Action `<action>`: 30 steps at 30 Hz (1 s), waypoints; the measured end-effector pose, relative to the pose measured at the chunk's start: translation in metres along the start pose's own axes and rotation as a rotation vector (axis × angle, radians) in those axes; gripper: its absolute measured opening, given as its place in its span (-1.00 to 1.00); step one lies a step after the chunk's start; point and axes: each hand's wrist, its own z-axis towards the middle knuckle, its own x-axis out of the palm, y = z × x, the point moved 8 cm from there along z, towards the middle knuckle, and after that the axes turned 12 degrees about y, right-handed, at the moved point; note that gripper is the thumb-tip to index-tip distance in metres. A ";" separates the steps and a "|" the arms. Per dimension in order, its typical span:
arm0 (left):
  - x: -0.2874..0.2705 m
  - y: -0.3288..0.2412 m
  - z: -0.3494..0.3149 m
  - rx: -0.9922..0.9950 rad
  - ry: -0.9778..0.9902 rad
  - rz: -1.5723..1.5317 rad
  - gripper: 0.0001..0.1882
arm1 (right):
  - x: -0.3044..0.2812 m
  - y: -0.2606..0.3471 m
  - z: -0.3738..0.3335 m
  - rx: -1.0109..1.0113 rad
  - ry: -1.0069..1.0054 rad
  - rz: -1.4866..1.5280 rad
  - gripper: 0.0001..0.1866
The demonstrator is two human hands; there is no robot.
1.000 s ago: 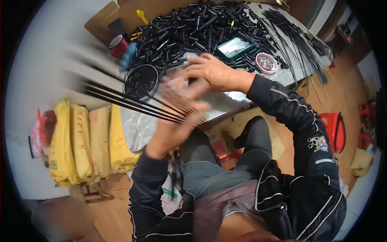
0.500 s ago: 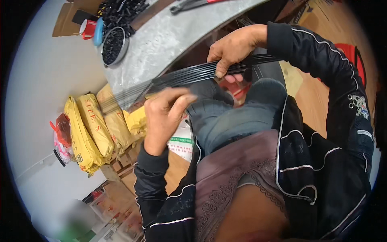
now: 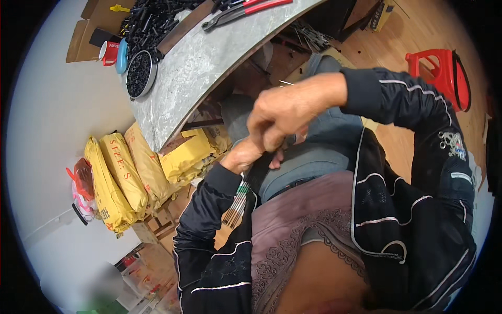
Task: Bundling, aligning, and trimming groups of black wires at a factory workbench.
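My right hand [image 3: 287, 112] is closed, its curled fingers bent down over the front of my left hand [image 3: 250, 152]. Both hands meet above my lap around a bundle of thin rods [image 3: 238, 201]. The rods slant out below my left wrist, dark at their lower tips, and a few pale ends poke out beyond my right hand. Much of the left hand's fingers is covered by the right hand; some fingertips show beneath, curled by the rods. The middle of the bundle is hidden behind the hands.
A grey marbled table [image 3: 183, 86] carries red-handled pliers [image 3: 246, 13], a round bowl of small black parts [image 3: 141, 76] and a black heap of parts [image 3: 146, 23]. Yellow sacks [image 3: 123, 167] stand at the left. A red plastic stool [image 3: 436, 76] is on the wooden floor.
The rods swung from lying across beneath the table edge to slanting down past my left wrist. My left hand moved right and my right hand came down, so they now overlap.
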 end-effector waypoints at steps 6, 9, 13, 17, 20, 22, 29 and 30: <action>-0.023 -0.150 -0.045 0.353 -0.221 0.189 -0.76 | 0.028 -0.006 -0.003 0.123 0.164 0.215 -0.48; -0.004 -0.211 -0.061 0.812 -0.226 0.269 -0.78 | 0.005 -0.040 -0.008 0.189 -0.159 0.223 -0.38; -0.003 -0.193 -0.030 0.970 -0.423 0.330 -0.74 | -0.011 -0.089 -0.008 0.087 -0.470 0.223 -0.31; -0.028 -0.099 0.020 0.871 -0.470 -0.061 -0.71 | 0.057 -0.154 0.012 0.384 -0.211 0.457 -0.57; -0.038 -0.045 0.025 0.869 -0.460 -0.125 -0.70 | 0.127 -0.168 0.032 0.556 -0.069 0.760 -0.61; -0.040 -0.020 0.015 0.857 -0.482 -0.177 -0.70 | 0.139 -0.162 0.042 0.533 0.018 0.401 -0.51; -0.008 -0.041 -0.007 0.833 -0.476 -0.125 -0.71 | 0.174 -0.174 0.045 0.402 0.121 0.292 -0.43; -0.010 -0.056 -0.013 0.883 -0.493 -0.094 -0.71 | 0.180 -0.174 0.050 0.375 0.130 0.327 -0.43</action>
